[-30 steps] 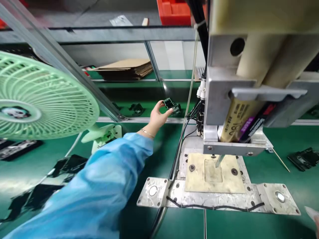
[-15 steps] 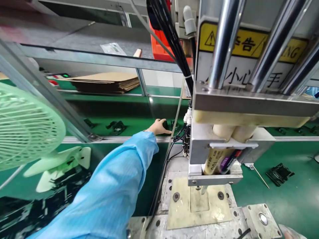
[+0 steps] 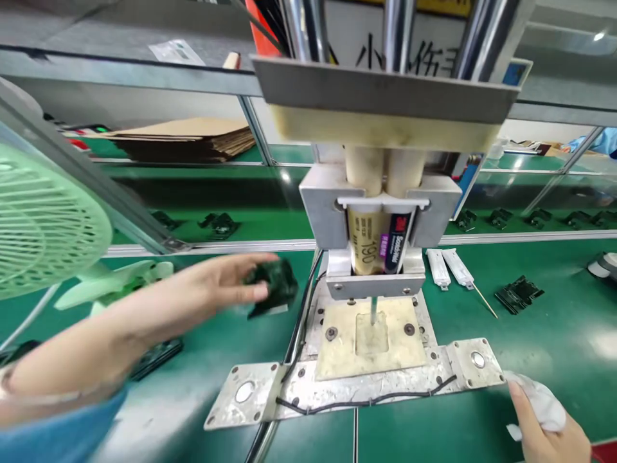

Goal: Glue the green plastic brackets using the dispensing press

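Note:
My left hand (image 3: 226, 283), blurred by motion, grips a dark moulded plastic part (image 3: 277, 286) between thumb and fingers, above the green bench left of the dispensing machine. At the lower right, my right hand (image 3: 554, 431) is closed on a crumpled white cloth (image 3: 540, 402), beside the machine's right button block (image 3: 475, 363). In the machine, a twin adhesive cartridge (image 3: 383, 241) stands upright, its nozzle (image 3: 373, 308) pointing down at the cream fixture plate (image 3: 337, 360).
Two white tubes (image 3: 438, 269) and a thin stick (image 3: 484, 300) lie right of the machine, near another dark part (image 3: 518, 294). Several similar parts sit along the rear green strip (image 3: 270, 225). A pale green fan (image 3: 48, 225) stands at left. Cables (image 3: 301, 321) run past the machine.
My left hand has come back from the rear strip toward me, carrying the dark part. The view has shifted right, and my right hand with the white cloth shows more fully.

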Demonstrator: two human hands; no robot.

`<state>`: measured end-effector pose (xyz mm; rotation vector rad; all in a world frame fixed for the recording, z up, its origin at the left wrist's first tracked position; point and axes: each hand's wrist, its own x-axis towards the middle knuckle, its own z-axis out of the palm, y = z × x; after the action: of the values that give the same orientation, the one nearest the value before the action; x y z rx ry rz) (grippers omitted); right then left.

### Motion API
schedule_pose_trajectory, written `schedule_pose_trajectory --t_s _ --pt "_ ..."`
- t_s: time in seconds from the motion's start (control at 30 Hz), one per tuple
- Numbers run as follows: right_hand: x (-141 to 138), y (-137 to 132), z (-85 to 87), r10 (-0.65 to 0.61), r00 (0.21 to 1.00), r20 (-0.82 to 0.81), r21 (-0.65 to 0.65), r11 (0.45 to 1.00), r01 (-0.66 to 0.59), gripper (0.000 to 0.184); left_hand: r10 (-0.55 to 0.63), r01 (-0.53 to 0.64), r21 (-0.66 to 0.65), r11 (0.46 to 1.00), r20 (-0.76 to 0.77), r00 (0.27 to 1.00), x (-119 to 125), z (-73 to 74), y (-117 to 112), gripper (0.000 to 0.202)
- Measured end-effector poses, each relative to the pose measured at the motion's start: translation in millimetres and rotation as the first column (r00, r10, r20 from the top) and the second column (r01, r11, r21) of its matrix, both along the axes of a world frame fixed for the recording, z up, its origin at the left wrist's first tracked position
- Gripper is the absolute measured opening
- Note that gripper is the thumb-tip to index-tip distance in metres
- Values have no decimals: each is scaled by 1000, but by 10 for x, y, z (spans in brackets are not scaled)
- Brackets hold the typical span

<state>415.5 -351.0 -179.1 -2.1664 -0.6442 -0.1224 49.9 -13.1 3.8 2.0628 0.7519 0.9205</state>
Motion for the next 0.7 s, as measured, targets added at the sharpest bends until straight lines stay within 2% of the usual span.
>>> schedule_pose_trajectory --t_s 0.03,0.07,0.1,0.13,0.17,0.2,0.27,0.37,0.4,0.47,0.53,0.6,0.7 --pt "21 -10 -7 8 1000 -8 -14 1000 -8 48 -125 112 -159 981 -72 990 -13 -85 -119 39" --pt "33 -13 -13 18 1000 -11 -18 1000 -18 50 -272 218 -383 898 -92 958 5 -172 -266 40" --pt "34 -8 -18 27 1000 -10 -8 1000 -27 51 -356 265 -580 771 -48 933 56 -256 -427 42" --pt "24 1 -22 32 999 -5 13 999 -32 52 -375 253 -723 643 -9 927 138 -331 -584 47" --pt "5 15 -25 35 999 2 37 999 -35 53 -354 217 -814 539 14 935 245 -395 -722 51" --pt "-19 30 -27 33 999 7 62 998 -33 54 -318 190 -847 496 27 948 366 -447 -827 53" --pt "-64 61 -26 27 1000 11 102 994 -28 53 -256 179 -860 478 59 965 610 -517 -923 52" --pt "-89 101 -11 45 999 -13 138 990 -43 53 -233 224 -818 529 113 966 873 -602 -842 50" --pt "-85 111 -2 50 999 -22 148 988 -46 54 -230 234 -785 574 119 966 922 -639 -792 53" --pt "-75 127 19 56 998 -41 175 983 -48 55 -236 236 -661 712 91 967 970 -722 -710 60" --pt "-74 139 42 62 995 -74 207 977 -45 53 -264 209 -502 839 -41 964 959 -783 -674 63" --pt "-88 157 74 54 989 -138 226 974 -21 51 -249 161 -336 928 -238 939 889 -780 -678 69" --pt "-132 235 171 29 962 -271 207 978 29 49 -120 69 -126 990 -454 883 653 -634 -693 95"
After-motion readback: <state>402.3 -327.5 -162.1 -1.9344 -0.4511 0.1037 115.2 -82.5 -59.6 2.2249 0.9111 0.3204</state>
